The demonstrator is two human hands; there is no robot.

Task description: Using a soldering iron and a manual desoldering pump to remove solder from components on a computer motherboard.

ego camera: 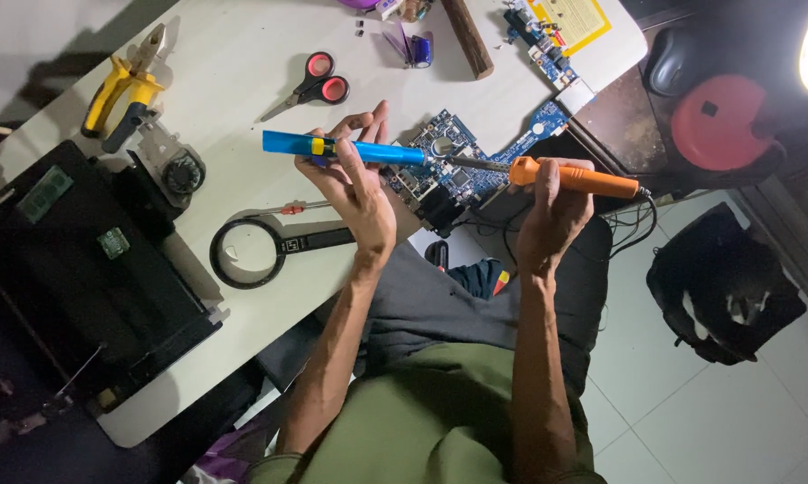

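Soldering iron and desoldering pump over a blue circuit board [462, 166]

Right hand [554, 211] grips the orange soldering iron [574, 177]; left hand's [354, 179] fingers wrap the blue desoldering pump [345, 150]. Both look light, rigid; the board seems fragile, best held by its edges.

A yellow label [571, 18] with a red border lies at the table's far right edge, a rectangle partly cut off by the frame. On the black laptop base [72, 269] at the left sit two small green stickers: a long one [45, 194] near its far end and a squarish one [113, 242] closer in.
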